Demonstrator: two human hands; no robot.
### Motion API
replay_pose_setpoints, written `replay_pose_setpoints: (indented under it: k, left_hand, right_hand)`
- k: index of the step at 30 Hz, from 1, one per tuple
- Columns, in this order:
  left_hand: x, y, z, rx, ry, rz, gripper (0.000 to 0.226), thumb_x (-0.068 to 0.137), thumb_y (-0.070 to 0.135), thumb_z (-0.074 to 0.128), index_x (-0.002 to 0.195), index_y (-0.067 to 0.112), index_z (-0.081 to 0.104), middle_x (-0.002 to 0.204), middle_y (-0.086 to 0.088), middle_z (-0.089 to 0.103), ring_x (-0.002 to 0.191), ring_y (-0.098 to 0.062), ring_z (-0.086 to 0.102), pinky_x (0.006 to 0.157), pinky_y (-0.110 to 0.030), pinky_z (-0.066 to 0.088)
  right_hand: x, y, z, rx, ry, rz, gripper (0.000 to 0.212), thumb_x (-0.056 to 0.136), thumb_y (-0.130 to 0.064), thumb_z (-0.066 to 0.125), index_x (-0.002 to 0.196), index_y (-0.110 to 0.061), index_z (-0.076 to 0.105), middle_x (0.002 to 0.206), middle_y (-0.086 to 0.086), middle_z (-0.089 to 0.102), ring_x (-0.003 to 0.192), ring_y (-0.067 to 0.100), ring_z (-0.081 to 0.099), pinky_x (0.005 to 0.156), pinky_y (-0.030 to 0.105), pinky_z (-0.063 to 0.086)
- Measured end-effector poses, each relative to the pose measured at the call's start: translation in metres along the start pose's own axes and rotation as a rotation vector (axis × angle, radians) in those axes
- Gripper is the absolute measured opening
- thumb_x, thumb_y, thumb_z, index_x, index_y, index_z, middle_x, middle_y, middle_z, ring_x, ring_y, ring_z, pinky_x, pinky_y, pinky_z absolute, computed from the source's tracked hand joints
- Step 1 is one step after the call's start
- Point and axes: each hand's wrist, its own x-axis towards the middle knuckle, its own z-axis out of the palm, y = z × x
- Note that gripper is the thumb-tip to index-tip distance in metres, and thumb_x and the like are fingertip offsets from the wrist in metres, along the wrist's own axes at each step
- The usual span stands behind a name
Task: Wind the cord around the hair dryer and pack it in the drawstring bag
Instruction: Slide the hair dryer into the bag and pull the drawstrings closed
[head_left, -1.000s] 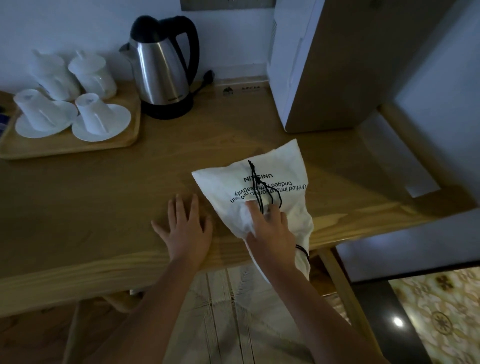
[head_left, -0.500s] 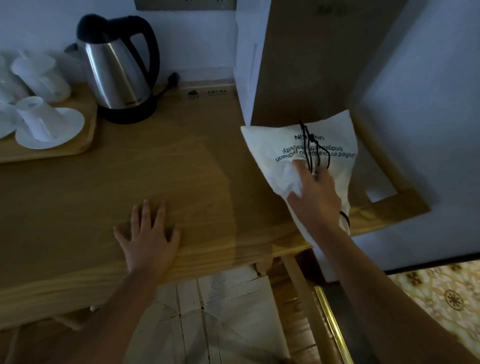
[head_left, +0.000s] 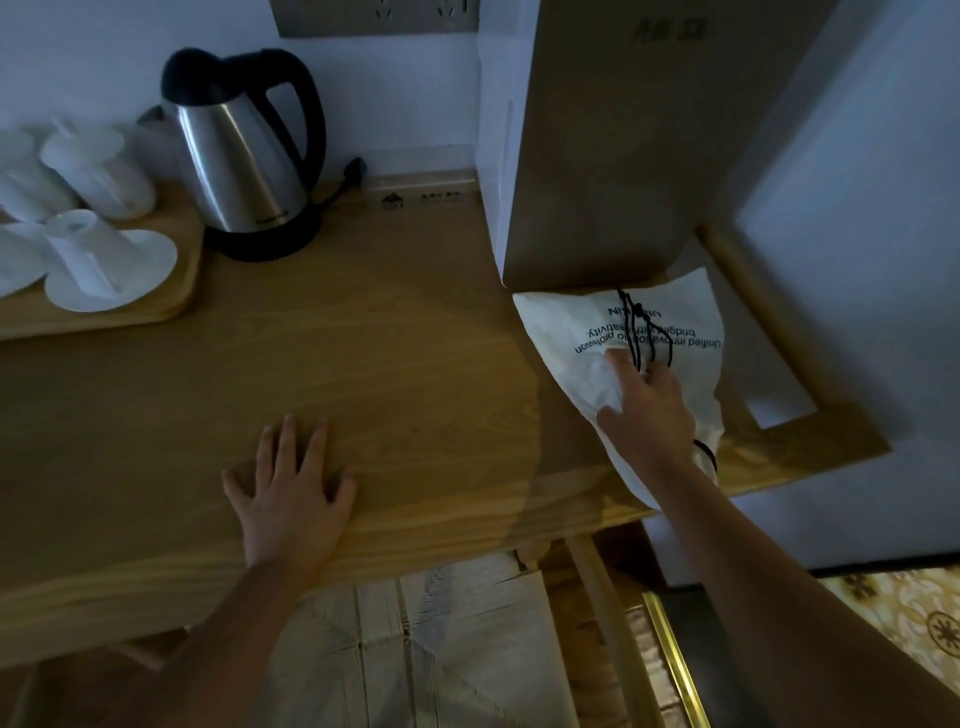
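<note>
1. A light wooden tabletop (head_left: 363, 353) with visible grain fills the scene; its front edge is rounded and paler.
2. A brushed-steel kettle (head_left: 236, 150) with a black handle and black base stands at the back, beside a wooden tray (head_left: 171, 291) of white cups (head_left: 78, 249) set upside down on white saucers.
3. A tall, smooth box-shaped cabinet (head_left: 613, 140), white on one face and tan on the other, rises at the right rear of the tabletop.
4. The white drawstring bag (head_left: 685, 364) lies on the right part of the tabletop, just in front of the cabinet, its lower end hanging over the front edge. The cloth is soft and creased, bulging with its contents, which are hidden. Dark printed lettering runs upside down across it, and a thin black cord (head_left: 636, 332) trails over the print.
5. The right hand (head_left: 649, 410) rests on the bag, fingers bent into the cloth near the black cord, gripping it.
6. The left hand (head_left: 293, 488) lies flat and relaxed on the tabletop near the front edge, fingers spread, holding nothing, well apart from the bag.
</note>
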Motion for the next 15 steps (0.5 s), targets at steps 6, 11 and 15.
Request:
replay_pose_setpoints:
  k: [6,11,15]
  left_hand:
    - [0.0,-0.001,0.001,-0.006,0.011,0.003,0.065,0.087,0.059,0.028,0.146,0.033,0.017,0.159,-0.002,0.011,0.145,-0.023,0.004,0.108,-0.066,0.008]
    - [0.0,-0.001,0.001,-0.008,0.002,-0.001,0.068,0.084,0.063,0.018,0.146,0.035,0.015,0.159,-0.002,0.01,0.145,-0.023,0.003,0.109,-0.065,0.006]
    - [0.001,-0.002,0.003,-0.007,0.005,0.0,0.071,0.082,0.065,0.014,0.146,0.036,0.013,0.159,-0.002,0.009,0.145,-0.022,0.002,0.109,-0.065,0.007]
  right_hand:
    - [-0.014,-0.001,0.001,-0.175,0.128,-0.095,0.076,0.071,-0.043,0.062,0.138,-0.028,0.027,0.141,0.021,0.032,0.124,0.042,0.036,0.087,0.054,0.042]
    - [-0.019,0.008,0.012,-0.224,0.107,-0.237,0.076,0.079,-0.039,0.06,0.143,-0.025,0.023,0.154,0.019,0.011,0.138,0.044,0.016,0.097,0.059,0.036]
    - [-0.012,0.012,0.017,-0.165,0.076,-0.258,0.065,0.082,-0.027,0.063,0.139,-0.02,0.032,0.153,0.021,0.016,0.137,0.044,0.021,0.097,0.055,0.043]
